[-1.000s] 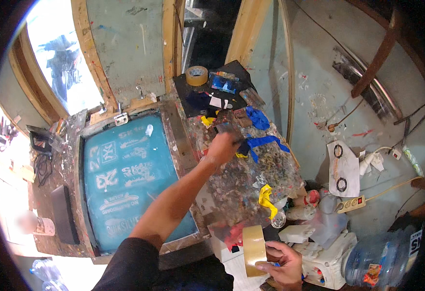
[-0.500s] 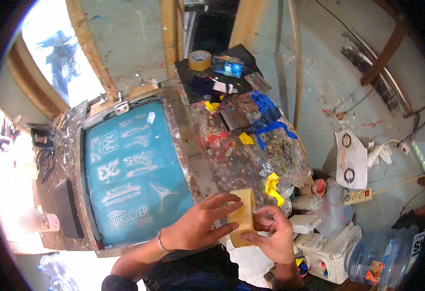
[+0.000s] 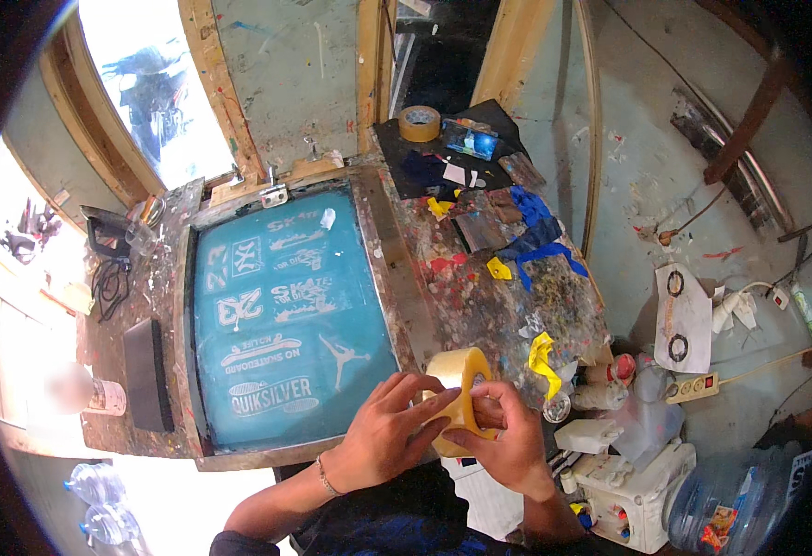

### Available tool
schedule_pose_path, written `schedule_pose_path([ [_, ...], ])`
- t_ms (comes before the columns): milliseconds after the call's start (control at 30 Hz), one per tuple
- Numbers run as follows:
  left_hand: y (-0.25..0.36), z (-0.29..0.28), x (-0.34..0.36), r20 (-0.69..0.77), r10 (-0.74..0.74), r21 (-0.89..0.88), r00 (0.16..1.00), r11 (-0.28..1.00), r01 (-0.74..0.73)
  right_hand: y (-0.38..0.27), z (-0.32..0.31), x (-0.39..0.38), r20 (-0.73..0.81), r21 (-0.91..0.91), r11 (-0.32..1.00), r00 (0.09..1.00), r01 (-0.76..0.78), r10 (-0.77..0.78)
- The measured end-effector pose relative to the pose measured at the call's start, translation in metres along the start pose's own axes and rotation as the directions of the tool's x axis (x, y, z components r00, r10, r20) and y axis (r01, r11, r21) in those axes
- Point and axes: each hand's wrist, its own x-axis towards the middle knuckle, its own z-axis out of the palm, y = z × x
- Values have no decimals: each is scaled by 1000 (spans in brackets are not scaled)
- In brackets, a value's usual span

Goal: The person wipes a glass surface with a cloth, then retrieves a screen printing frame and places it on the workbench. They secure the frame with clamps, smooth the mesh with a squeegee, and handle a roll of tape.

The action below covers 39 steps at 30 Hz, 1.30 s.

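A wide roll of yellowish clear packing tape (image 3: 458, 363) is held up in front of my body, near the lower right corner of a screen-printing frame. My right hand (image 3: 511, 443) grips it from the right, some fingers inside the core and the thumb on the near side. From the left, my left hand (image 3: 378, 435) presses its fingers against the outer face of the roll; the thumb is hard to make out. Left of the hands lies the wood-edged screen (image 3: 281, 264) with teal mesh and pale stencil designs, under hinge clamps (image 3: 273, 192) at its far edge.
Right of the screen, a paint-stained tabletop (image 3: 480, 310) carries blue cloth strips (image 3: 554, 255), a yellow scrap (image 3: 540, 364) and another tape roll (image 3: 419, 123). A black bar-shaped object (image 3: 148, 375) lies at left. A power strip (image 3: 692, 388) and large water bottle (image 3: 730, 500) are at right.
My view has shifted, so the scene sits further right. The tape roll has turned in my hands, and its round side and core now show more. Both hands stay on it.
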Motion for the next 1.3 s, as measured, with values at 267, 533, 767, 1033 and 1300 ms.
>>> schedule_pose_path([
  [267,-7,-1,-17,-53,44,70,998,997,-41,-11,15,-6,-27,-55,998,999,33,-34],
  [533,-16,-17,-27,-50,69,66,996,996,-65,-28,28,-8,73,-125,992,997,-7,16],
  [767,-23,-29,-32,53,42,-14,998,999,-41,-23,39,-13,145,-195,980,987,-45,74],
  [1033,-30,-14,-43,4,45,5,999,999,-45,-21,44,-15,185,-216,976,980,-25,66],
  [1300,-26,-10,-40,11,108,82,994,991,-108,-34,39,-21,207,-231,972,973,-50,99],
])
